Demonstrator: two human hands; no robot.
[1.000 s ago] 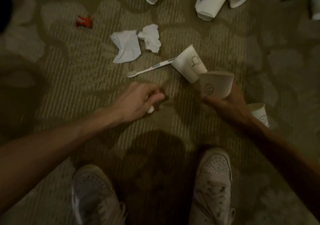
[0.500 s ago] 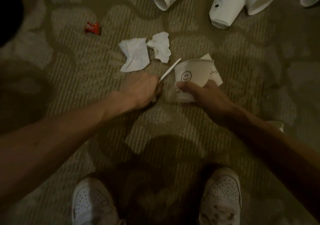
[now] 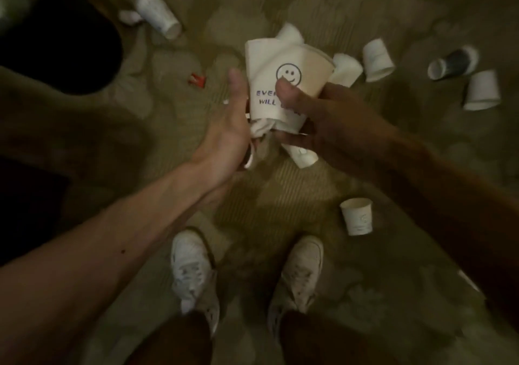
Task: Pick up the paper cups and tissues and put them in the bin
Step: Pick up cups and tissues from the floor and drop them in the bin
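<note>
My right hand (image 3: 317,111) grips a bundle of white paper cups (image 3: 283,63), and its thumb lies on the smiley-face cup in front. My left hand (image 3: 230,128) presses against the bundle's left side with its thumb up and its fingers hidden behind. A crumpled tissue (image 3: 259,128) pokes out under the cups between the two hands. Another cup (image 3: 300,155) shows just below my right hand. Loose cups lie on the carpet: one at the far left (image 3: 158,13), one upright near my right foot (image 3: 357,220), and several on the right (image 3: 376,59).
A dark round shape (image 3: 56,41), maybe the bin, fills the upper left. A red wrapper (image 3: 197,79) lies on the patterned carpet. A dark cup (image 3: 452,62) and a white one (image 3: 481,90) lie at the far right. My white shoes (image 3: 193,272) stand below.
Both hands have risen off the carpet with the cups stacked together. My left hand moved from the toothbrush on the floor to the bundle's side. The tissues are gone from the floor.
</note>
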